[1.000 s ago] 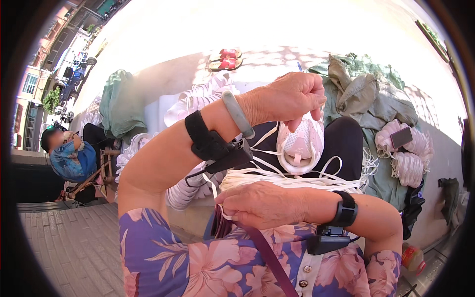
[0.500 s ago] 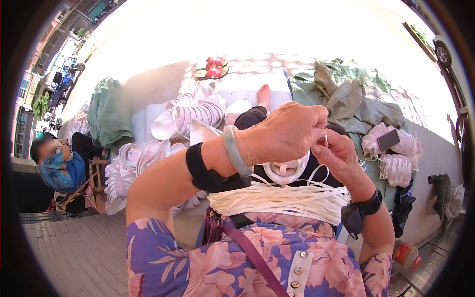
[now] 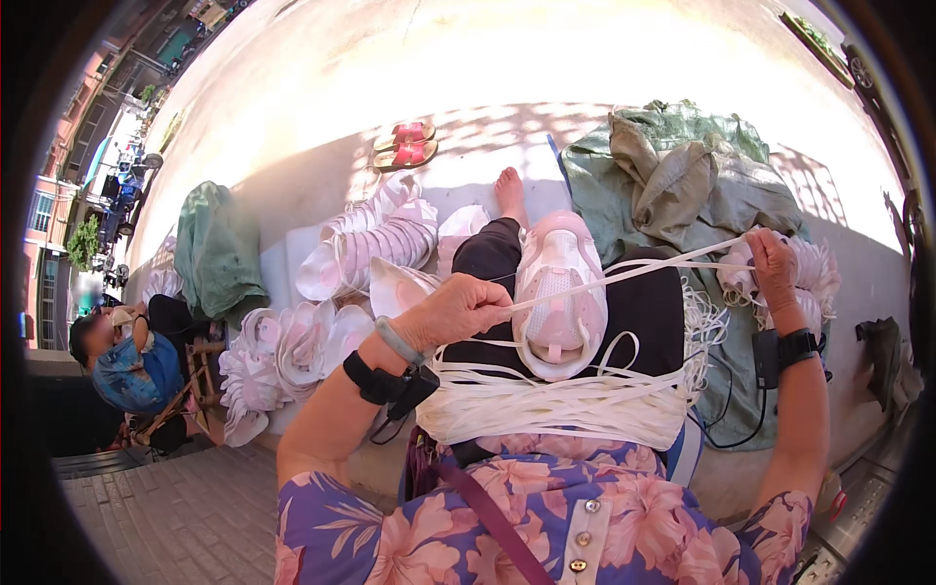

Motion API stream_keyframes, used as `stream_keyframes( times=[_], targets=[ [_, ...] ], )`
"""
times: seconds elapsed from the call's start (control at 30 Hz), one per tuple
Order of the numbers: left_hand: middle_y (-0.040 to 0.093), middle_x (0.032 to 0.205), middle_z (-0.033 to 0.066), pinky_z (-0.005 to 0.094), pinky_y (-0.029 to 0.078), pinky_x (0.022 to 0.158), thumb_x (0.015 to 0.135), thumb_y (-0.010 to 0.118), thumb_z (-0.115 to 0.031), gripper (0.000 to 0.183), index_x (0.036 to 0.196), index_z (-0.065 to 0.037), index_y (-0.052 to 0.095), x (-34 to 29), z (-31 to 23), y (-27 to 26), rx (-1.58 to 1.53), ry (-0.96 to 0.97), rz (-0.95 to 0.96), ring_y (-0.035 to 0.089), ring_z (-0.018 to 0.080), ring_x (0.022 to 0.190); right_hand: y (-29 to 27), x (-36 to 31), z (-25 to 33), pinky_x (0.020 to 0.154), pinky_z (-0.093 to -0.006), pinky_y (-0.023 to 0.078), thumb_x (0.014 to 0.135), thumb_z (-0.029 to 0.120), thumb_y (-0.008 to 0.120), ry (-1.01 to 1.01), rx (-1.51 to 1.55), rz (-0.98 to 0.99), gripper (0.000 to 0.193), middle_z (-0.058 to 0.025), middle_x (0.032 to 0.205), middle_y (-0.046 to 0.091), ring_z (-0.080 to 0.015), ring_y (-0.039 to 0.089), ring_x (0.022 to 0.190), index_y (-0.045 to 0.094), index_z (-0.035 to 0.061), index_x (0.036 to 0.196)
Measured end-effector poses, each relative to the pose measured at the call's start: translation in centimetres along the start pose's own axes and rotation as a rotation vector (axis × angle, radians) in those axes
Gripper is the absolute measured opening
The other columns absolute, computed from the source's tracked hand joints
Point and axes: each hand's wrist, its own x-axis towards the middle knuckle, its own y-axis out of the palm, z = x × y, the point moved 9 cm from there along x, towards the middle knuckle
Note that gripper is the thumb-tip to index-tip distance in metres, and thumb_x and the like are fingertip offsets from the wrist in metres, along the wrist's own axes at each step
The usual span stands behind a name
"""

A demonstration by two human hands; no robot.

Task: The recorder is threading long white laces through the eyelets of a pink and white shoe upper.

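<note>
A flat white shoelace (image 3: 624, 276) runs taut between my hands, slanting up to the right. My left hand (image 3: 454, 310) pinches one end of it, left of my lap. Out at the far right, my right hand (image 3: 776, 265) is closed on its other part, where the lace looks doubled. Beneath the lace, a white and pale pink shoe upper (image 3: 560, 255) with a mesh tongue rests on my lap. Closer to my body, a thick bundle of loose white laces (image 3: 556, 408) lies across my lap, some strands hanging down on the right.
Stacked shoe uppers (image 3: 390, 234) and more shoe pieces (image 3: 292, 341) lie to the left. Bundled white pieces (image 3: 819, 268) sit at the right, near green and grey sacks (image 3: 682, 190). Red sandals (image 3: 408, 146) stand ahead. Another person (image 3: 136, 361) sits at far left.
My hands were close together above my lap; they have spread apart, drawing the lace out straight between them. The shoe upper beneath is now fully exposed.
</note>
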Motion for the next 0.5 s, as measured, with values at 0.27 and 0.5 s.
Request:
stream_keyframes(
  times=[0.27,0.5],
  targets=[
    [0.049,0.061,-0.0063,0.0193,0.034,0.049,0.089,0.058,-0.016,0.016,0.082,-0.002,0.061,-1.8,0.2,-2.0,-0.16,-0.02,-0.074,0.041,0.002,0.055,3.5,-1.2,-3.3,0.067,-0.0399,0.043,0.082,0.021,0.061,0.026,-0.103,0.158,0.015,-0.0131,0.079,0.059,-0.0329,0.056,0.075,0.058,0.0065,0.085],
    [0.047,0.057,0.0097,0.0309,0.038,0.049,0.087,0.057,-0.015,0.014,0.082,-0.002,0.056,-0.9,1.0,-0.5,0.39,0.146,-0.355,0.047,0.0167,0.049,6.1,-5.1,23.2,0.085,-0.0408,0.039,0.071,0.025,0.068,-0.343,0.255,0.234,0.039,-0.0141,0.1,0.058,-0.0303,0.053,0.097,0.057,-0.0009,0.099]
  ],
)
